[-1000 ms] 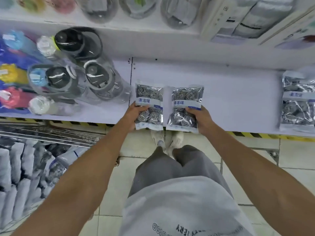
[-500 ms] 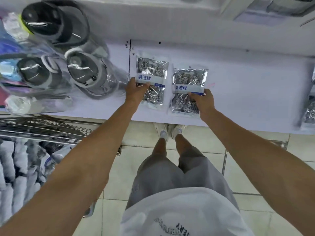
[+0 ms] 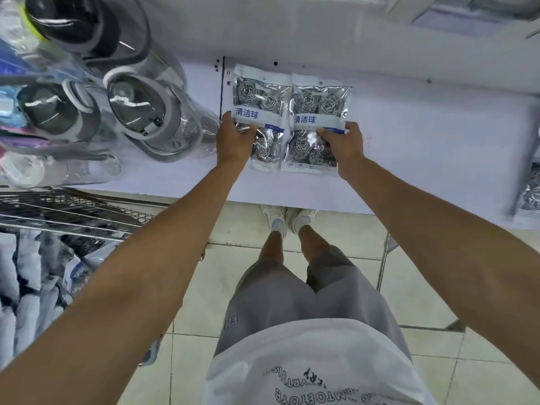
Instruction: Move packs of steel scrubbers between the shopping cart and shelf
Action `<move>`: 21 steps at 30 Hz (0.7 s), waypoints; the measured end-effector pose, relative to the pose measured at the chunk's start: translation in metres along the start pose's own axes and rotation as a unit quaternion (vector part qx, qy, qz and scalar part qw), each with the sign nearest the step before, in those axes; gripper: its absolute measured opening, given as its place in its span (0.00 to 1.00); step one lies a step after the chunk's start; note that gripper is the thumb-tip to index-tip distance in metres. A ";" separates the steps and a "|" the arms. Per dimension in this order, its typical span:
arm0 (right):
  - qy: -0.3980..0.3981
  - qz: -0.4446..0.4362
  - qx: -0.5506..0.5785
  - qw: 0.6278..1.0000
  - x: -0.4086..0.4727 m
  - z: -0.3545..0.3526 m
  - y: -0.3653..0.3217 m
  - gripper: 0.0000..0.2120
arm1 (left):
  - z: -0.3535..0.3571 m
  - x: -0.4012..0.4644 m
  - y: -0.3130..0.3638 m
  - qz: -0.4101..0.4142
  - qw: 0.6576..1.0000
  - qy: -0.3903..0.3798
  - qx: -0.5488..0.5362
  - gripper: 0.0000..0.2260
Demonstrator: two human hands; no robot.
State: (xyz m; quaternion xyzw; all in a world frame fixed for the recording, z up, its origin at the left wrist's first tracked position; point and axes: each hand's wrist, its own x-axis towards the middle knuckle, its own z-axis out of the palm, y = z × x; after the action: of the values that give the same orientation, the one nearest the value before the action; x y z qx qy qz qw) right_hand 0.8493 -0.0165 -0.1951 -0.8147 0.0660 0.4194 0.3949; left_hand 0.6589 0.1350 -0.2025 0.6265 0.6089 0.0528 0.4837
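I have two scrubber packs lying side by side on the white shelf [image 3: 409, 147], edges touching. My left hand [image 3: 233, 141] pinches the left pack [image 3: 260, 95] at its lower left, thumb on top. My right hand [image 3: 344, 144] pinches the right pack [image 3: 318, 103] (fingers curled over its label). The cart [image 3: 73, 211] sits at lower left.

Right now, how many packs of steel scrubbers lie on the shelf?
3 for certain: left pack under the left hand, right pack under the right hand, another at the right edge, cut off.
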 end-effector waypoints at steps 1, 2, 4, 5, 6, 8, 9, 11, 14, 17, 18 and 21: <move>-0.004 -0.004 -0.003 1.000 -0.001 -0.001 -0.001 0.27 | -0.001 -0.001 0.000 0.000 1.000 -0.005 -0.001 0.25; -0.006 -0.009 -0.017 1.000 -0.003 -0.002 -0.003 0.30 | -0.002 -0.004 0.001 0.000 1.000 -0.011 0.000 0.27; -0.007 -0.025 -0.072 0.997 -0.010 -0.008 -0.004 0.37 | -0.005 -0.007 0.001 -0.001 1.000 -0.024 0.003 0.29; -0.008 -0.036 -0.107 0.994 -0.015 -0.011 -0.003 0.40 | -0.008 -0.009 0.002 -0.001 1.000 -0.031 0.007 0.28; -0.010 -0.050 -0.142 0.989 -0.020 -0.015 -0.002 0.40 | -0.010 -0.012 0.003 -0.002 0.999 -0.037 0.011 0.28; -0.013 -0.090 -0.204 0.975 -0.033 -0.021 -0.001 0.37 | -0.018 -0.022 0.005 -0.007 0.999 -0.047 0.020 0.27; -0.014 -0.113 -0.232 0.966 -0.041 -0.024 0.000 0.34 | -0.021 -0.027 0.005 -0.006 0.998 -0.050 0.028 0.25; -0.030 -0.156 -0.281 0.947 -0.059 -0.030 0.000 0.29 | -0.030 -0.042 0.006 0.003 0.997 -0.047 0.055 0.21; -0.070 -0.210 -0.340 0.914 -0.091 -0.035 -0.004 0.27 | -0.048 -0.071 0.008 0.010 0.996 -0.045 0.082 0.16; -0.108 -0.267 -0.407 0.867 -0.124 -0.033 -0.011 0.27 | -0.070 -0.110 0.006 0.010 0.995 -0.041 0.087 0.21; -0.122 -0.286 -0.428 0.848 -0.134 -0.031 -0.013 0.27 | -0.077 -0.123 0.005 0.010 0.995 -0.034 0.091 0.22; -0.160 -0.355 -0.494 0.777 -0.163 -0.024 -0.017 0.26 | -0.098 -0.165 -0.003 0.026 0.991 -0.008 0.131 0.23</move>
State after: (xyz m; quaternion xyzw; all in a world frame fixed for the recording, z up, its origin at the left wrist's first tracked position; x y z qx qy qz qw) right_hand 0.7682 -0.0578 -0.0572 -0.7849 -0.5083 0.3486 0.0638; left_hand 0.5504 0.0529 -0.0667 0.7008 0.5898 -0.0202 0.4008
